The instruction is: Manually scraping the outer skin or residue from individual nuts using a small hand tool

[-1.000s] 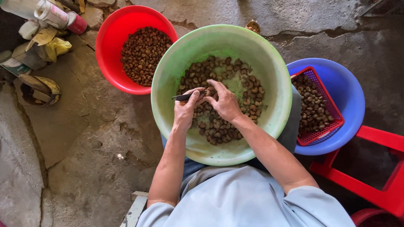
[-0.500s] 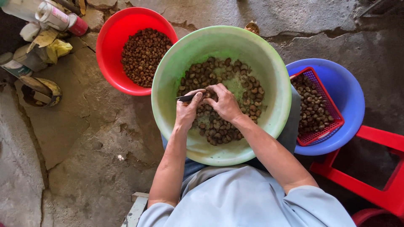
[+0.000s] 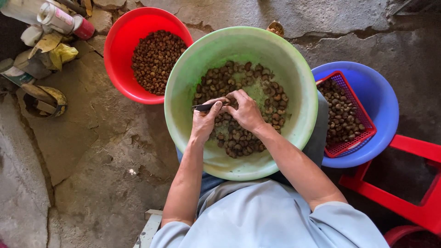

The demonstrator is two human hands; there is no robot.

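Nut, hidden between the fingertips, sat over the green basin [image 3: 294, 69]; right hand [image 3: 248, 110] pinched it, left hand [image 3: 205, 120] gripped a small knife [image 3: 203, 107]. Red basin [image 3: 117, 59] lay left, blue basin [image 3: 381, 101] right.

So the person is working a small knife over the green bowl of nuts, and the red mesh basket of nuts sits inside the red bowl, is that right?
Not quite: the head view shows the red mesh basket inside the blue bowl, not the red bowl. The rest holds: both hands, left and right, work a small knife over the green bowl of nuts.
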